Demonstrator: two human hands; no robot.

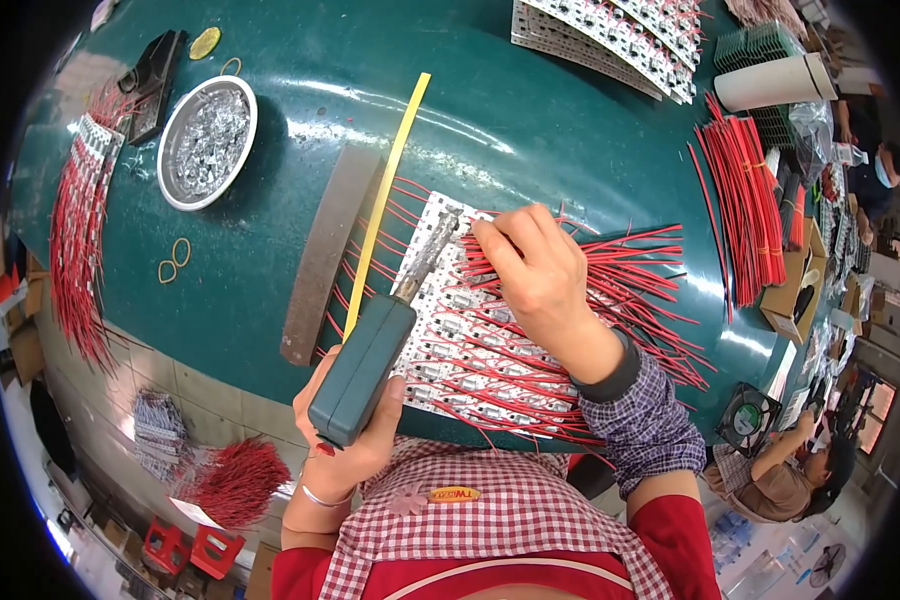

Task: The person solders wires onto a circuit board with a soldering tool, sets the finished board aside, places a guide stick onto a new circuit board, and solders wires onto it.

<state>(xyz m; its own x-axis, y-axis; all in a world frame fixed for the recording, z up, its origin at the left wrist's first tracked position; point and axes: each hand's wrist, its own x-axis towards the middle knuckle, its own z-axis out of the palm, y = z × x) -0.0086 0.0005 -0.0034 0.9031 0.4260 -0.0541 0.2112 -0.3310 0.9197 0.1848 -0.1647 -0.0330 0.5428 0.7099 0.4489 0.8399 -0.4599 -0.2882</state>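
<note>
My left hand (pixel 355 440) grips a soldering iron by its thick teal handle (pixel 362 370); its metal tip (pixel 432 250) points up at the top edge of a white circuit board panel (pixel 440 330). Many red wires (pixel 630 280) are attached to the panel and fan out to the right. My right hand (pixel 535 275) rests on the panel, fingertips pinching a red wire close to the iron's tip. The panel lies on a dark green table (pixel 530 120).
A yellow strip (pixel 385 205) and a brown bar (pixel 325 250) lie left of the panel. A metal dish of solder scraps (pixel 208 142) sits at far left. Bundled red wires (pixel 745 200), more boards (pixel 610 40), a white roll (pixel 775 82); another person (pixel 780 480) sits lower right.
</note>
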